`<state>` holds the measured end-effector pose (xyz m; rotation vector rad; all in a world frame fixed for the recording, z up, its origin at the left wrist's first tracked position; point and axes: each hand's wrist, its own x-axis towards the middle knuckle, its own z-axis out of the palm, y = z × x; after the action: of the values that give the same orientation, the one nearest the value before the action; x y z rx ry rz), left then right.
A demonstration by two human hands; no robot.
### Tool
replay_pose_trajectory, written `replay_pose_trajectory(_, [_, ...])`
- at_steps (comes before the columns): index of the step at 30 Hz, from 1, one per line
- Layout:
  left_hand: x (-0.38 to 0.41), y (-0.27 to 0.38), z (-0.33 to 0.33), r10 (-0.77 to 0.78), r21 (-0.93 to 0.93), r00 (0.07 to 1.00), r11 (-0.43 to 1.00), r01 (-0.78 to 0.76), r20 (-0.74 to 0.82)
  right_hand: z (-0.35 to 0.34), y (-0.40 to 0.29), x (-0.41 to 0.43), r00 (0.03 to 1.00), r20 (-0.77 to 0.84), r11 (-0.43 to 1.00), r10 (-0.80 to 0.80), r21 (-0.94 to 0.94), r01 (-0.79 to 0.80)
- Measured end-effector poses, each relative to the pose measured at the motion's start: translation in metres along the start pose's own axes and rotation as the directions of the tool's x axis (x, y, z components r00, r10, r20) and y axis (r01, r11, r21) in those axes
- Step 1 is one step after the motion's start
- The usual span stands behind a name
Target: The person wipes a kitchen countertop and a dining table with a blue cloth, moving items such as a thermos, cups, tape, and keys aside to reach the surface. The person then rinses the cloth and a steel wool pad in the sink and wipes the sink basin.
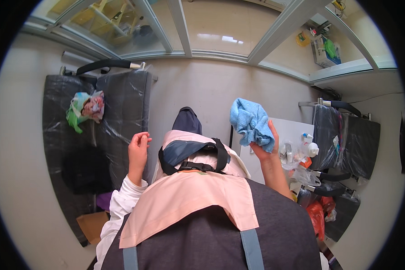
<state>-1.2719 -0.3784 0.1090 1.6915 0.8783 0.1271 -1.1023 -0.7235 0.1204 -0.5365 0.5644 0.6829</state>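
Observation:
My right hand (pixel 266 148) is raised and holds a crumpled light blue cloth (pixel 249 121), gripped at its lower right side. My left hand (pixel 140 152) hangs in the air by the edge of the plastic-covered dark seat, with its fingers curled together and nothing seen in it. Between my hands, a pink and grey-blue fabric item (pixel 189 148) with black straps and a buckle lies against my front. A dark shoe tip or fabric point (pixel 188 121) shows beyond it; which one I cannot tell.
A dark padded bench (pixel 125 101) at left bears a printed plastic bag (pixel 87 106) and a dark item. At right, a white table (pixel 290 126) holds bottles and plastic bags, beside more wrapped seats (pixel 359 145). Glass partitions with metal frames (pixel 219 56) stand ahead.

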Motion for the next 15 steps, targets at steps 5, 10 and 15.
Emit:
replay_pose_trajectory(5, [0.116,0.043,0.005,-0.004,0.022,0.991,1.0,0.002,0.132,0.039,0.001,0.053,0.999,0.044,0.999,-0.014,0.043,0.013])
replay_pose_trajectory(10, [0.221,0.118,0.059,0.167,-0.033,0.934,0.986,-0.165,0.317,0.07,-0.019,0.078,0.991,-0.058,0.993,-0.118,-0.007,0.118])
replay_pose_trajectory(15, [0.281,0.181,0.16,0.286,-0.131,0.83,0.958,-0.255,0.478,0.088,-0.068,0.12,0.977,-0.136,0.984,-0.165,0.044,0.173])
